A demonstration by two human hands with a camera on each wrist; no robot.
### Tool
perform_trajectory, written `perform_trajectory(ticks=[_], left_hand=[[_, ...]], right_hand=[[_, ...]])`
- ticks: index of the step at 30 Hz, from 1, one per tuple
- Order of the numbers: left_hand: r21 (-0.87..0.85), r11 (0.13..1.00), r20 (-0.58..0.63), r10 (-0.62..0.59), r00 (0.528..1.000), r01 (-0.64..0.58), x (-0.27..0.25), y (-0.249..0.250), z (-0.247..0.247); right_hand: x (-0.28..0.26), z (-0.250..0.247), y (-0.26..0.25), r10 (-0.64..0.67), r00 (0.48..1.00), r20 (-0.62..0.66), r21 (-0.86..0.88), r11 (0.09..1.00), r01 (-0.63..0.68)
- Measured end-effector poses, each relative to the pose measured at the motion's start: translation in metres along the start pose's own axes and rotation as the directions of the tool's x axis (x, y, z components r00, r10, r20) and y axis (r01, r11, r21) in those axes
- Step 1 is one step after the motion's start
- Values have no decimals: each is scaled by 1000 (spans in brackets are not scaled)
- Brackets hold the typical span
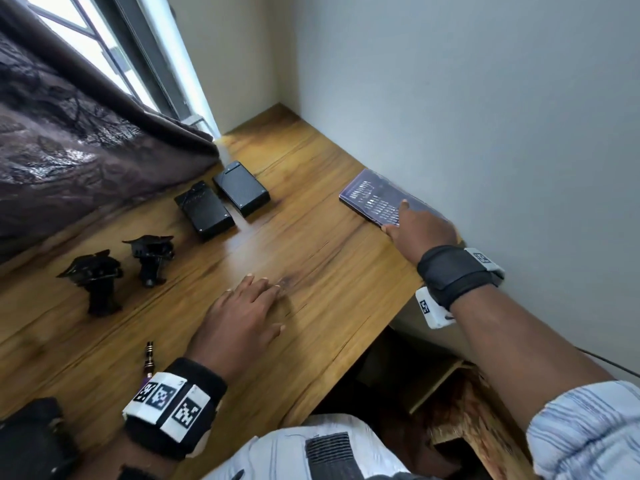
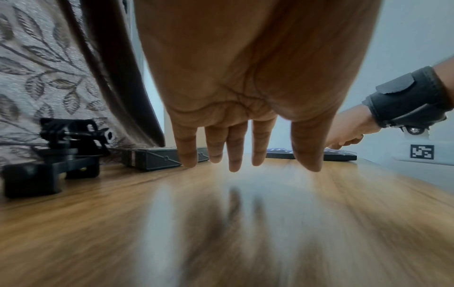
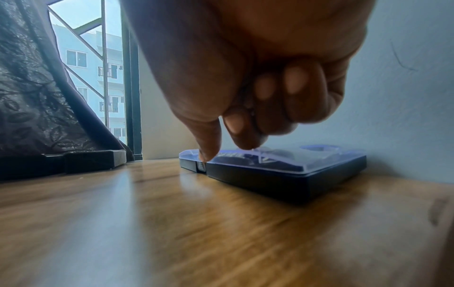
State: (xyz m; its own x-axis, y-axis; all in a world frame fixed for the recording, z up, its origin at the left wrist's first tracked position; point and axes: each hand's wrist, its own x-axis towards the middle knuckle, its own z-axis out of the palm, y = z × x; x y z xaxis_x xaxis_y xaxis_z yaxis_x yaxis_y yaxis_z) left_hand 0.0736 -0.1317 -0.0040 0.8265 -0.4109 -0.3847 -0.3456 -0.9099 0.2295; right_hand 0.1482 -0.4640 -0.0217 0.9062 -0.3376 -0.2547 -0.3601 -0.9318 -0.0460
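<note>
A flat dark case with a clear lid (image 1: 370, 192) lies on the wooden table (image 1: 311, 341) against the wall; small bits show through the lid. My right hand (image 1: 398, 220) holds its near corner. In the right wrist view the thumb (image 3: 209, 143) presses the latch on the front edge of the case (image 3: 282, 174), and the curled fingers (image 3: 245, 128) touch the lid. My left hand (image 1: 266, 303) is spread flat, palm down, low over the middle of the table. Its straight fingers (image 2: 233, 155) hold nothing.
Two black boxes (image 1: 204, 211) (image 1: 242, 188) lie side by side at the back left. Two black camera mounts (image 1: 93, 275) (image 1: 152, 254) stand to the left. A small metal bit (image 1: 149, 358) lies by my left wrist. A curtain (image 1: 69, 150) drapes onto the table's left side. The table's right edge (image 1: 374, 348) drops off below my right arm.
</note>
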Motion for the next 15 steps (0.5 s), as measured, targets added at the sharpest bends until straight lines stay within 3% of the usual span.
perform_trajectory(ticks=[4,6,9,11,15], left_hand=[[-113,990,-62,-93,994,86,-20,-12,-3],[-169,976,-126,-158,979,135,-33,-22,-4],[-263,938,-207,-284,936,226,-57,-44,2],[-316,902,-249,-378,892,294,-77,-62,10],[-395,823,-267,-528,806,408,-123,-89,24]], right_hand=[[-15,-8,-4,-22,998,-58,68,997,26],[-29,-11,-17,-88,992,-93,188,977,104],[-55,-7,-50,-228,974,-4,433,877,207],[-74,2,-79,-350,932,93,579,780,235],[-119,20,-140,-550,783,289,738,649,184]])
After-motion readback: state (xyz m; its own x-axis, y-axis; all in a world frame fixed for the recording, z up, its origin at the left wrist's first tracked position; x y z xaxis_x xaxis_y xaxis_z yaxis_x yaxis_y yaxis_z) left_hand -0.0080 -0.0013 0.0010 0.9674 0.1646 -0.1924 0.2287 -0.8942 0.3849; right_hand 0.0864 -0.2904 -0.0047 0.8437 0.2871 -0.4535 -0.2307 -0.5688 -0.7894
